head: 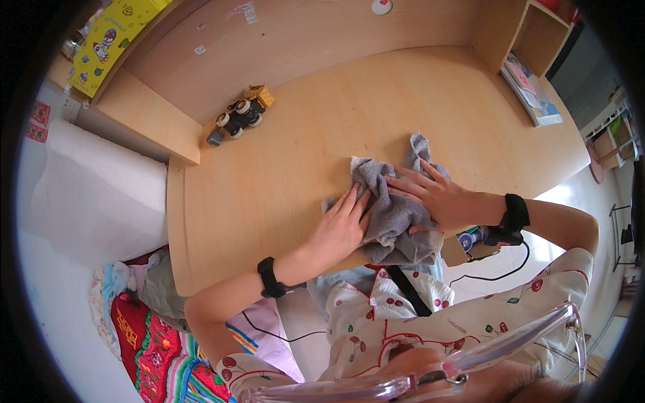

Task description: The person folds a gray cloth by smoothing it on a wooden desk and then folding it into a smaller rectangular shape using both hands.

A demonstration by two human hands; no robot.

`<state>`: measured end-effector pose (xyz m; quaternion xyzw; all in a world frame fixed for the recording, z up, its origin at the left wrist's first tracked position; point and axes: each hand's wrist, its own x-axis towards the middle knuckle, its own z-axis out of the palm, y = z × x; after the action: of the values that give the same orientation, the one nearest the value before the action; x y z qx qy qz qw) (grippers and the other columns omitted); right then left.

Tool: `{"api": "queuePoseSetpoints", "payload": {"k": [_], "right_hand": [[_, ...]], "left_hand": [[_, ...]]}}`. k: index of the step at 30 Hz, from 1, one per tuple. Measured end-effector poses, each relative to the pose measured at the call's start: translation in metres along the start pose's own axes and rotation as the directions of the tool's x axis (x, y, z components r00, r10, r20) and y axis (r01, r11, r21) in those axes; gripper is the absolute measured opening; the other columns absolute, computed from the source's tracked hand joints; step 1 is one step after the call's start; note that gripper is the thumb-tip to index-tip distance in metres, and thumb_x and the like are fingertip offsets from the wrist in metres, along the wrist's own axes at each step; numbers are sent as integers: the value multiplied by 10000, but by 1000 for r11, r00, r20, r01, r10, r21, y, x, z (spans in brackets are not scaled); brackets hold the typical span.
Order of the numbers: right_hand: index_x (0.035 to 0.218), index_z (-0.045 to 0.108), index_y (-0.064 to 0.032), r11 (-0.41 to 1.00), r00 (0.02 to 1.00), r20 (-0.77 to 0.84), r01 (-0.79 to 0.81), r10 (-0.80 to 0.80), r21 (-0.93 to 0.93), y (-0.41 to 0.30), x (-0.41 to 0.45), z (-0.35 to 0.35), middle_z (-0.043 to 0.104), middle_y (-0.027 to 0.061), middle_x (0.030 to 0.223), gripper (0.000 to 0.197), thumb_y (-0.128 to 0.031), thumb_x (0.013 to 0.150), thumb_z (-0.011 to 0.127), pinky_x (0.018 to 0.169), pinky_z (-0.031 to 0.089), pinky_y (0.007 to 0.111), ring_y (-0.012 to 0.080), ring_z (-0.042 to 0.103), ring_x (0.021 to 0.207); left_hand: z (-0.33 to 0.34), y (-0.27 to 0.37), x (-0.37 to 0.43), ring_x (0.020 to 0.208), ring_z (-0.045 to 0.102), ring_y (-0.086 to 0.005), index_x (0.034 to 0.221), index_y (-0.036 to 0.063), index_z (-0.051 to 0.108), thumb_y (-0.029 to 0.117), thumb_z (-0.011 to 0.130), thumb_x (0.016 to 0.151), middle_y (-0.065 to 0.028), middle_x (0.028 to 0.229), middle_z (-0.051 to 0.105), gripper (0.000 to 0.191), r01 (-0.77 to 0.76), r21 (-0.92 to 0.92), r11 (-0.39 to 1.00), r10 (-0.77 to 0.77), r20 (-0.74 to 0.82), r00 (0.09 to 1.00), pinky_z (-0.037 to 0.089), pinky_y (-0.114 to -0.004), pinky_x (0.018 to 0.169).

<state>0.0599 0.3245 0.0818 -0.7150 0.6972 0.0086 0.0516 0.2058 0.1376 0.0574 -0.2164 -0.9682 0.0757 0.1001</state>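
Observation:
A crumpled grey cloth (398,216) lies on the wooden desk (262,201) near its front edge, part of it reaching over that edge. My left hand (342,224) presses on the cloth's left side with its fingers stretched forward. On the cloth's right side rests my right hand (436,196), fingers spread over the folds. Neither hand is closed around the fabric. Black bands circle both wrists, and a small dark device with a cable hangs at the right one.
A toy truck (239,118) is at the desk's back left. Books (531,93) lie by an open shelf (539,38) at the back right. A yellow box (111,48) stands on the left shelf. Below the desk's front right is an open box (456,252) with items inside.

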Motion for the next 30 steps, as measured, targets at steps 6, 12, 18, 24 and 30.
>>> {"api": "queuePoseSetpoints", "payload": {"k": [6,12,18,24,30], "right_hand": [[1252,228,-54,999,1000,8,16,-17,39,-3,3,-3,168,92,1324,720,-479,730,486,977,120,489,263,154,1226],[1272,181,-90,998,999,-29,39,-38,40,17,18,0,199,97,1310,654,-486,787,372,977,128,484,270,177,1216],[1286,125,-153,989,993,-87,-69,81,128,63,70,5,215,115,1291,628,-353,782,442,992,104,481,275,192,1208],[1078,480,-11,932,951,272,-41,147,-360,122,118,-6,179,115,1309,395,-174,719,445,921,237,487,254,110,1231],[1101,438,42,954,979,6,-195,202,-228,166,149,10,161,109,1320,424,-164,731,419,925,229,496,239,137,1227]], "left_hand": [[-3,5,-2,1134,303,-339,1020,-77,475,144,475,741,-209,1170,367,356,72,-138,988,-72,1,997,318,-373,909],[-5,-18,10,1115,316,-377,1012,-87,485,280,480,736,-269,1181,339,460,26,-234,972,0,110,994,298,-393,918],[19,-77,36,1138,270,-393,1086,-85,437,459,352,808,-267,1226,284,617,134,-187,973,-71,311,948,258,-407,939],[24,-120,99,1108,328,-355,949,-68,543,564,237,793,-243,1080,457,720,223,-13,975,-198,410,890,250,-358,946],[15,-181,148,1031,451,-280,1084,-21,475,765,449,505,-175,1142,450,977,484,-15,875,-326,720,612,366,-332,860]]}}
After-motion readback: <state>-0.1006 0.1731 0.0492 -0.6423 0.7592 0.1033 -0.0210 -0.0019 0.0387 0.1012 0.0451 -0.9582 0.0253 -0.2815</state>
